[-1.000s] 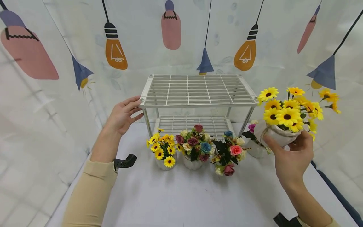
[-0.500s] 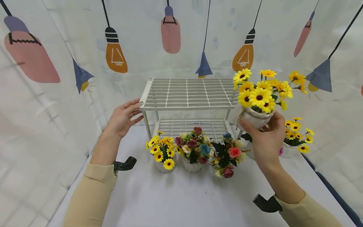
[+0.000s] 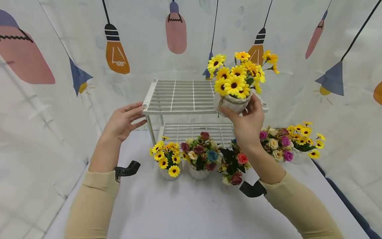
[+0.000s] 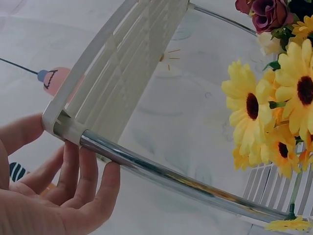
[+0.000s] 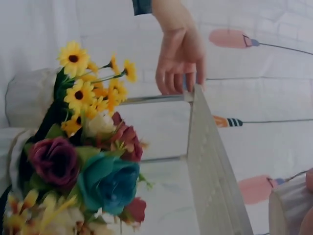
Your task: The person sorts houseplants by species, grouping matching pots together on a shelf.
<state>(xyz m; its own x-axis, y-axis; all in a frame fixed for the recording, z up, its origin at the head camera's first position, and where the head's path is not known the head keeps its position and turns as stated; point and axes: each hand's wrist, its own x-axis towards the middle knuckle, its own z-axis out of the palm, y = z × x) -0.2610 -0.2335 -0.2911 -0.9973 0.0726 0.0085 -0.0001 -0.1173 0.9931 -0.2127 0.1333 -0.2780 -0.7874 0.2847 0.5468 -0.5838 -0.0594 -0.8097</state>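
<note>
My right hand (image 3: pixel 248 127) grips a white flowerpot (image 3: pixel 234 104) of yellow sunflowers, with a twine tie round it. The pot is upright, over the right part of the top tier of a white two-tier wire rack (image 3: pixel 180 99). Whether it touches the tier, I cannot tell. In the right wrist view only part of the pot (image 5: pixel 291 205) shows at the right edge. At the rack's front left corner my left hand (image 3: pixel 123 120) holds on. The left wrist view has its thumb on the corner and its fingers (image 4: pixel 107 188) against the metal post.
Before the rack stand a small sunflower pot (image 3: pixel 168 161), a mixed rose pot (image 3: pixel 199 156) and a pot with red roses (image 3: pixel 234 162). To the right are purple and cream roses (image 3: pixel 276 144) and more sunflowers (image 3: pixel 304 139). A patterned curtain (image 3: pixel 143 39) hangs behind.
My right hand has carried the sunflower pot leftward and up, from right of the rack to over its top tier. The left hand stays at the corner.
</note>
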